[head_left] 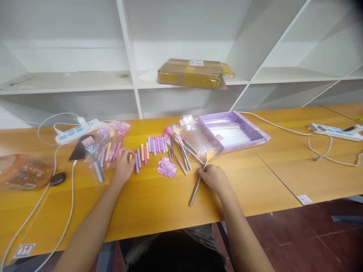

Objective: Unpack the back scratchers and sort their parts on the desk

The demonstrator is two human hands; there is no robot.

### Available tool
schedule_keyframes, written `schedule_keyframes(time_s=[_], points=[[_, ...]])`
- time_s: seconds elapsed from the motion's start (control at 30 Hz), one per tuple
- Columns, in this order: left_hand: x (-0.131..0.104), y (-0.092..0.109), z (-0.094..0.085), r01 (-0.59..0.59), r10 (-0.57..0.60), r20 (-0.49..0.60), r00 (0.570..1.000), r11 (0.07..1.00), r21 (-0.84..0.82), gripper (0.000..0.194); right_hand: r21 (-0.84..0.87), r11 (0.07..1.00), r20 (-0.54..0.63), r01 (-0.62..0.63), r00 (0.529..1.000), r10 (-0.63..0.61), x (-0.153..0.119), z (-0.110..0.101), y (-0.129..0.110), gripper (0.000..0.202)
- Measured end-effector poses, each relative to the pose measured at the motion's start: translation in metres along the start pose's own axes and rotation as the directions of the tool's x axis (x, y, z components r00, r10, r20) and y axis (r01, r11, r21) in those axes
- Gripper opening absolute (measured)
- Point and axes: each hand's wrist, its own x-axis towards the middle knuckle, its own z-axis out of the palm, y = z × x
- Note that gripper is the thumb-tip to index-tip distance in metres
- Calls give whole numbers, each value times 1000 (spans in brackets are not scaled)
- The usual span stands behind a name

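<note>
My right hand (213,177) is closed round a metal rod with a yellow hand-shaped head (194,192), just above the table. Fingers of my left hand (124,163) are pinched on a yellow tube (130,158), beside two purple tubes (138,160). Further right lie several pink, blue, yellow and purple tubes (155,144). Between my hands is a pile of metal rods with coloured hand-shaped heads (181,149), with small pink cards (166,167) in front of it. Bagged back scratchers with coloured handles (109,145) lie behind and left of my left hand.
A purple tray box (249,141) and clear plastic bags (195,132) lie behind my right hand. Power strips (78,131) with white cables, a phone (81,149), a black mouse (58,179) and an orange bag (27,172) are on the table (159,207). A taped carton (193,73) sits on the shelf.
</note>
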Motion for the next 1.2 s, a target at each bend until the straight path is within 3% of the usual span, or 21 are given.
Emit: schedule_keyframes(time_s=[0.13,0.23,0.43,0.53,0.63,0.77,0.87,1.0,1.1,1.2], points=[[1,10,-5,11,-11,-1,1000,994,-107,8,12,999,-59,50,997,-50,-12,-8,-9,36],[0,15,-7,0,2,20,1000,994,-114,14,-55,986,-121,160,979,-165,-9,-21,-41,39],[1,19,-11,-8,11,39,999,996,-83,18,-260,921,-73,290,945,-318,52,-38,-124,38],[2,17,-13,1,1,29,1000,998,-71,17,-272,910,-72,312,937,-343,79,-29,-147,32],[1,16,-12,5,-3,29,1000,998,-56,17,-289,909,-94,301,936,-340,90,-14,-156,32],[-1,20,-11,-3,5,66,998,1000,-30,18,-303,913,-149,273,933,-329,82,-5,-150,33],[-1,23,-12,-3,4,86,996,1000,-5,18,-310,897,-182,315,907,-381,63,-6,-132,34],[5,17,-24,-52,45,39,998,973,225,13,-268,876,-178,401,873,-454,38,2,-93,26],[10,6,-33,-5,-7,24,1000,881,473,38,-177,869,-260,463,829,-495,32,17,-64,25],[14,-4,-37,120,-195,56,979,780,614,63,-22,849,-367,528,786,-498,37,28,-43,28]])
